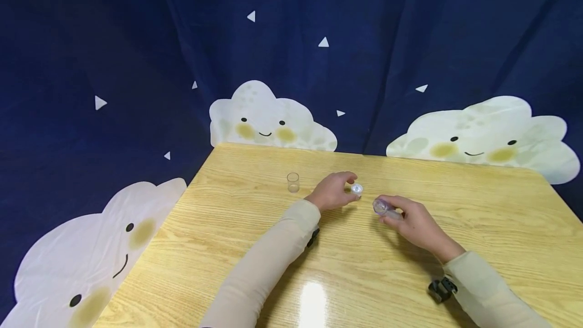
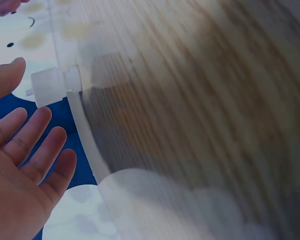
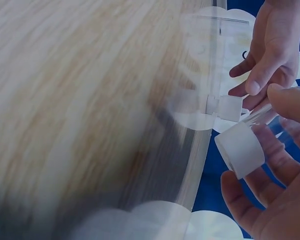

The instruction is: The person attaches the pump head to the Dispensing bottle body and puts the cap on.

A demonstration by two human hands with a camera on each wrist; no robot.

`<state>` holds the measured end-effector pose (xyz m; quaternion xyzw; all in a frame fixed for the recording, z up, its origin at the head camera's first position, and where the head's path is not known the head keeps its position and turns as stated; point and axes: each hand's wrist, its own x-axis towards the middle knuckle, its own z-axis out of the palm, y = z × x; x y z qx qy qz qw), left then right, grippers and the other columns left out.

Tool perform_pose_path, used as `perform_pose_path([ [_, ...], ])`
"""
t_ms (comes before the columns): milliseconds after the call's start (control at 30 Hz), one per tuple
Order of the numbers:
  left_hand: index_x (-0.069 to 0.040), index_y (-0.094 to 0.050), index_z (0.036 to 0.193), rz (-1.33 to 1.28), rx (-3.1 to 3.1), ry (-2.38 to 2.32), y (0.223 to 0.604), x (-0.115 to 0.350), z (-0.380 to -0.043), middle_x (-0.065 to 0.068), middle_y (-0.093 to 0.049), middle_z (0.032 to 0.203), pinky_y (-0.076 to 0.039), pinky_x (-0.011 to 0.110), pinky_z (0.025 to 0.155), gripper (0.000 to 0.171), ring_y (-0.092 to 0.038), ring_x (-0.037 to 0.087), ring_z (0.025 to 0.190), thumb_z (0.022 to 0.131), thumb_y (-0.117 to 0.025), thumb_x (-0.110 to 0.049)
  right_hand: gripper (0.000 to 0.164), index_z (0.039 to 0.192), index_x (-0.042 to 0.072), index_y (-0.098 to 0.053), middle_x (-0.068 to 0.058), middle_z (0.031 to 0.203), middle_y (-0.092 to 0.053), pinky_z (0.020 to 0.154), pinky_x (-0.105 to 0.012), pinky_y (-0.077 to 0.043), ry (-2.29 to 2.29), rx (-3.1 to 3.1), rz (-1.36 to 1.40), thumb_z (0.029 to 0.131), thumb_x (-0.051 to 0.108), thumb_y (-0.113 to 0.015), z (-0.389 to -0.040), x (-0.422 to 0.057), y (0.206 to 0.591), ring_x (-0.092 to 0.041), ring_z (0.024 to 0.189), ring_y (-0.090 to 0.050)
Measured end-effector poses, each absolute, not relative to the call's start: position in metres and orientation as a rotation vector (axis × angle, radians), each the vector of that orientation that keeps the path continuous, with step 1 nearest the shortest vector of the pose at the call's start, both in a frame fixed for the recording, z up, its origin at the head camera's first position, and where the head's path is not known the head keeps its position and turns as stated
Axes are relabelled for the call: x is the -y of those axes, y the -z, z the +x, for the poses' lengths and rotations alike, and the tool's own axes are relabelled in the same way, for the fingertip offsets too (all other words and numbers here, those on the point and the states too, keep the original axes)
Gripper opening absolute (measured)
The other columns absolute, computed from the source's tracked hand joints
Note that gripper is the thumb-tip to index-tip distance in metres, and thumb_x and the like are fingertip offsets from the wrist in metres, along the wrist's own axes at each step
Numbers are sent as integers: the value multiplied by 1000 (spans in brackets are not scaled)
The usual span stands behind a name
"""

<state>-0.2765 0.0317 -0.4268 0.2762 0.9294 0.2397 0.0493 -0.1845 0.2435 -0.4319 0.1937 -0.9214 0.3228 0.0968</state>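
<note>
A small white cap-like piece point(image 1: 357, 189) stands upright on the table. My left hand point(image 1: 334, 191) is beside it, thumb and fingers spread to either side. In the left wrist view the fingers of this hand point(image 2: 27, 165) are loosely extended near the white piece point(image 2: 49, 86); whether a fingertip touches it, I cannot tell. My right hand point(image 1: 412, 221) grips a small clear container point(image 1: 380, 206) with a purple tint, tilted above the table. Its white cylindrical end point(image 3: 240, 149) shows in the right wrist view, between thumb and fingers.
A clear open cylinder point(image 1: 293, 182) stands on the wooden table point(image 1: 255, 216), left of my left hand. Behind the table hangs a dark blue curtain point(image 1: 291, 54) with white clouds. The table's far edge lies beyond both hands.
</note>
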Motion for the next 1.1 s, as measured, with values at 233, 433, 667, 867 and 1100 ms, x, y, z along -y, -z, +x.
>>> perform_pose_path([
  [233, -23, -54, 125, 858, -2843, -722, 429, -33, -278, -5, -62, 118, -45, 25, 92, 45, -58, 12, 109, 83, -65, -33, 40, 117, 12, -61, -9, 107, -67, 54, -18, -43, -960, 2731, 572, 79, 14, -70, -185, -244, 432, -8, 70, -53],
  [433, -26, -63, 107, 814, -2914, -631, 433, -35, -279, -10, -66, 105, -47, 22, 82, 24, -61, 6, 95, 84, -63, -32, 41, 119, 11, -61, -9, 109, -66, 56, -18, -44, -967, 2744, 566, 79, 16, -71, -184, -244, 434, -6, 73, -53],
  [667, -27, -62, 105, 790, -2950, -625, 437, -36, -281, -9, -67, 105, -48, 22, 80, 23, -61, 7, 93, 83, -64, -34, 41, 120, 13, -60, -9, 109, -66, 57, -19, -44, -971, 2751, 558, 80, 19, -70, -184, -245, 435, -8, 74, -54],
  [867, -27, -63, 103, 798, -2949, -634, 438, -39, -280, -8, -67, 104, -48, 21, 79, 21, -61, 7, 91, 83, -65, -32, 41, 119, 13, -60, -9, 109, -66, 56, -18, -44, -959, 2741, 554, 80, 17, -70, -184, -246, 436, -7, 75, -54],
  [1100, -27, -63, 104, 778, -2939, -671, 438, -40, -279, -9, -67, 101, -48, 20, 78, 20, -61, 6, 91, 84, -65, -29, 40, 119, 13, -61, -9, 110, -66, 57, -18, -44, -955, 2733, 566, 80, 15, -70, -184, -246, 435, -7, 76, -54],
])
